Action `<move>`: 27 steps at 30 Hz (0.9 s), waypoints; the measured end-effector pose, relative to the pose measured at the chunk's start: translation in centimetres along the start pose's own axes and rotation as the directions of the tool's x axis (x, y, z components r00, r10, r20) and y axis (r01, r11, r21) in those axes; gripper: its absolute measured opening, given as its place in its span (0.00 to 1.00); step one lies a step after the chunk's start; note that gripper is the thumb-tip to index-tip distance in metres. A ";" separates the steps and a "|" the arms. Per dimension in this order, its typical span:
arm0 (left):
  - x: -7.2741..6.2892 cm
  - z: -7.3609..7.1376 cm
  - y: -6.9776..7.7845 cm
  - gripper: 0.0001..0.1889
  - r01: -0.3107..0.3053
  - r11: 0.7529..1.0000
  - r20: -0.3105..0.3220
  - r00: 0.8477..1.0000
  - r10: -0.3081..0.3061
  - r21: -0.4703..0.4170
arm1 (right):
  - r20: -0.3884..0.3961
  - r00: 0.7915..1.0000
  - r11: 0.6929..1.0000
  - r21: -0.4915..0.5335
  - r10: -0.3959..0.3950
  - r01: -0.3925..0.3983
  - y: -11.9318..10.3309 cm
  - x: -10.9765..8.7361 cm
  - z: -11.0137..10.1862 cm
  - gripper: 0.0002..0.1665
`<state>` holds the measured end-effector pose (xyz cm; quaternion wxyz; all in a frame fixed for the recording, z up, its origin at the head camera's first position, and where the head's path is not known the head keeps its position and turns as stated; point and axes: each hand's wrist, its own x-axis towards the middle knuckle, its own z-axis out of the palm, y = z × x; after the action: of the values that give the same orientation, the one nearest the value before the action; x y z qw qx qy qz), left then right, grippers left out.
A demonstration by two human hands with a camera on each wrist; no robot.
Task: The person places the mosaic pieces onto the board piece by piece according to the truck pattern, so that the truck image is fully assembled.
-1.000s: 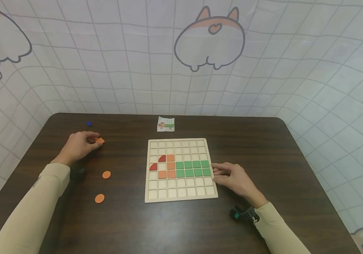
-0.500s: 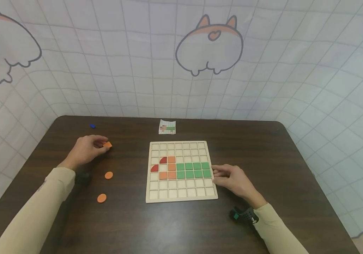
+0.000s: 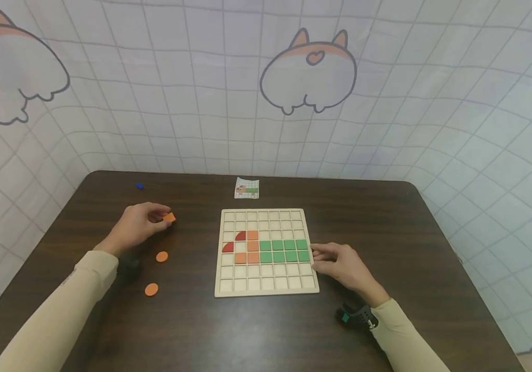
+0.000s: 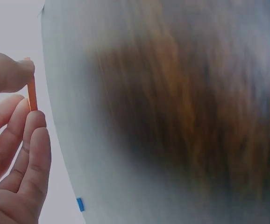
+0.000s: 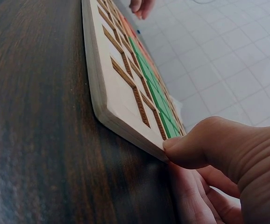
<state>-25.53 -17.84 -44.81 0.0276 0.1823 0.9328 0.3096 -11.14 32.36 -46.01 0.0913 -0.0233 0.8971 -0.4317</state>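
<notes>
My left hand (image 3: 136,226), at the left of the table, pinches an orange square tile (image 3: 169,217) between thumb and fingers. Edge-on, the same tile (image 4: 32,95) appears as a thin strip in the left wrist view. A wooden grid board (image 3: 266,287) lies mid-table, its cells partly filled with green square tiles (image 3: 283,251), orange square tiles (image 3: 253,246) and two red quarter-round tiles (image 3: 228,247). At the board's right edge, my right hand (image 3: 347,266) holds the rim. Its thumb (image 5: 186,147) lies on the rim, with the other fingers low beside the board.
Two orange round tiles (image 3: 162,257) lie left of the board. A small blue piece (image 3: 139,186) sits near the table's far left. Behind the board is a small pattern card (image 3: 247,188). A dark strap (image 3: 356,314) is at the right wrist. A patterned cloth (image 3: 200,103) hangs behind.
My left hand has moved right toward the board, carrying the orange square tile. The head view has tilted slightly. My right hand stays at the board's edge.
</notes>
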 end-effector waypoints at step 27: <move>-0.5 2.4 5.3 0.15 -0.121 0.992 0.076 0.989 0.123 -0.028 | -0.016 1.000 1.000 -0.002 -0.004 0.004 0.3 0.1 0.4 0.32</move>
<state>-22.92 -12.70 -43.68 0.0469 0.2507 0.9144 0.3144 -11.15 32.24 -46.51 0.0830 -0.0218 0.8982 -0.4311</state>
